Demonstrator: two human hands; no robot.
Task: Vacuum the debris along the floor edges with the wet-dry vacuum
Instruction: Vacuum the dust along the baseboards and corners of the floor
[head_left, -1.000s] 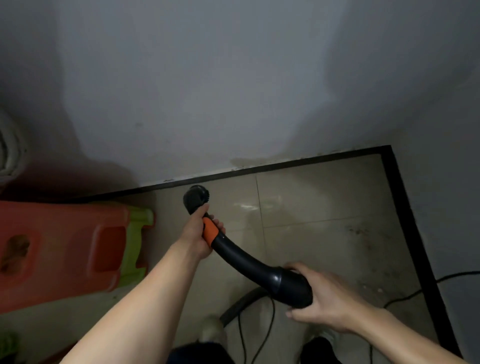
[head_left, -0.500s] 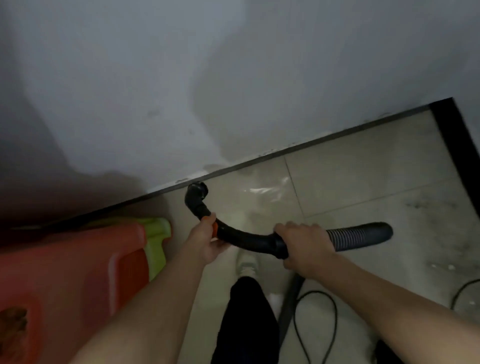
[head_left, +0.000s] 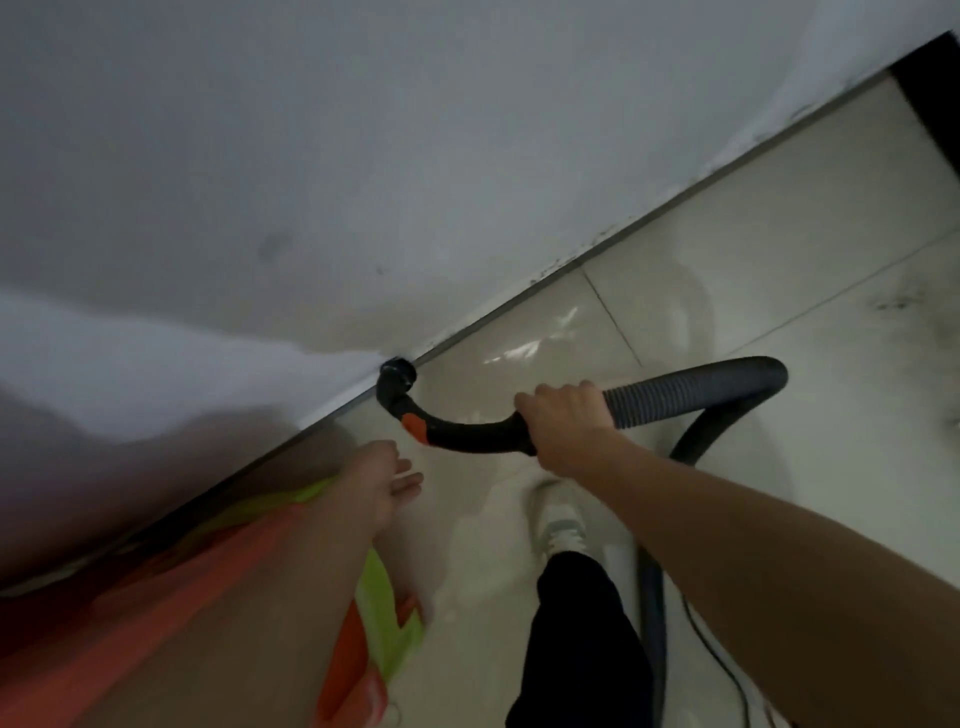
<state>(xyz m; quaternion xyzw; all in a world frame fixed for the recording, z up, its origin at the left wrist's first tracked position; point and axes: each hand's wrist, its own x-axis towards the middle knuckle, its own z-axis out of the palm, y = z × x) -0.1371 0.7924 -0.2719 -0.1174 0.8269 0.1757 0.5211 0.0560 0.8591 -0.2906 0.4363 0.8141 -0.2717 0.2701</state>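
Observation:
A black curved vacuum nozzle (head_left: 397, 376) with an orange collar (head_left: 415, 427) points its tip at the dark floor edge (head_left: 519, 304) where the beige tiles meet the white wall. My right hand (head_left: 563, 423) grips the curved black handle where it joins the ribbed grey hose (head_left: 691, 389). The hose loops right and back down past my leg. My left hand (head_left: 382, 480) hangs free below the nozzle, fingers relaxed, touching nothing. Dark specks of debris lie along the edge and on a tile at the right (head_left: 893, 304).
An orange and lime-green plastic stool (head_left: 291, 603) stands against the wall at lower left, under my left arm. My shoe (head_left: 558, 525) and black trouser leg are below the handle. A thin black cord (head_left: 722, 670) runs on the floor at lower right. A dark corner strip (head_left: 930, 88) is at upper right.
My left hand has let go of the nozzle near the orange collar and dropped away. The nozzle tip has moved up against the floor edge. The view has swung closer and tilted.

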